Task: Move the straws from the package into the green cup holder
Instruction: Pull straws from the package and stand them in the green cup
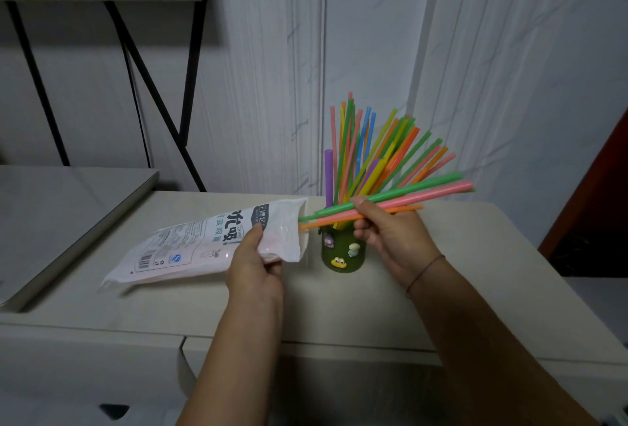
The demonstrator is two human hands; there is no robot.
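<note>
The white straw package (190, 249) lies tilted on the pale table (339, 310), its open mouth pointing right. My left hand (255, 266) grips it near the mouth. My right hand (390, 232) holds a small bundle of green, pink and orange straws (424, 193), nearly level, their left ends just outside the package mouth. Behind the bundle stands the green cup holder (343, 252), decorated with small figures, with several coloured straws (370, 150) fanned out of its top.
A closed grey laptop (61, 221) rests on the left of the table. A black metal frame (153, 86) stands against the white wall behind. A dark red panel (605, 187) is at the right edge.
</note>
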